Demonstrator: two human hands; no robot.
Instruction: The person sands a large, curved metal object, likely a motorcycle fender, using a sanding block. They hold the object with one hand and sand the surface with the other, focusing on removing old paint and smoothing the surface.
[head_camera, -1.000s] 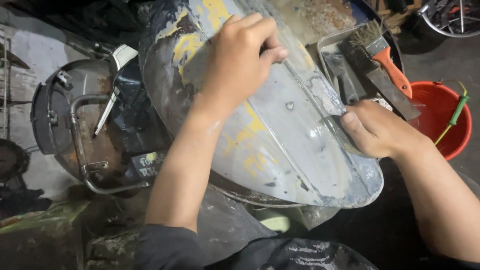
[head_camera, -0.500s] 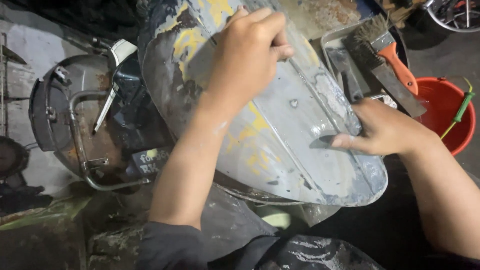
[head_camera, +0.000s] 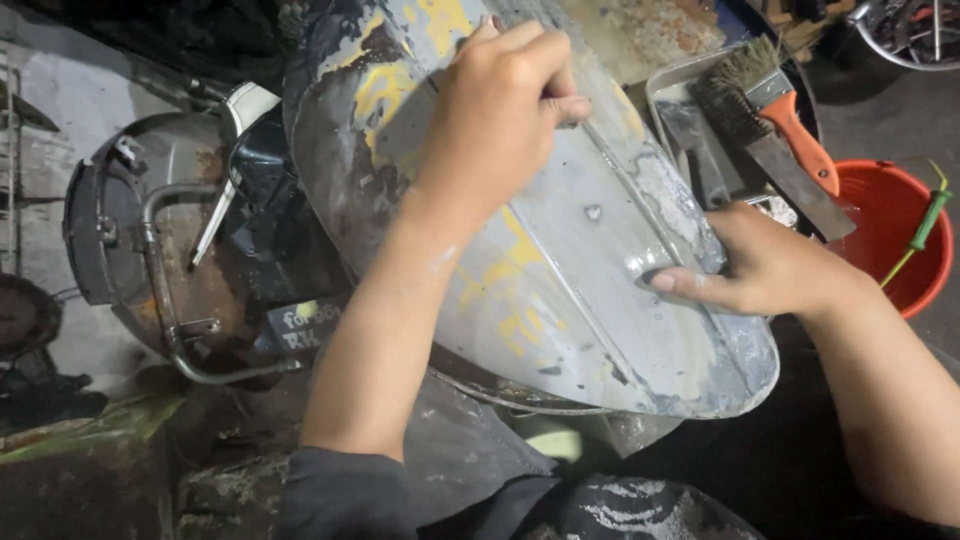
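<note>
**Rubbing down a worn metal panel**

The left hand (head_camera: 500, 110), clenched, presses on the curved grey panel (head_camera: 560, 300); what it grips is hidden. The right hand (head_camera: 770, 270) lies flat, steadying its edge. Sanding seems underway. Beyond: brush (head_camera: 790, 120), red bucket (head_camera: 890, 230).

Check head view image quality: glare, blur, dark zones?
Head view: sharp overall; mild sheen on the curved grey-and-yellow metal panel near the right hand; left hand crisp; bottom edge and top-left corner fall into deep shadow; orange bucket well lit.
</note>
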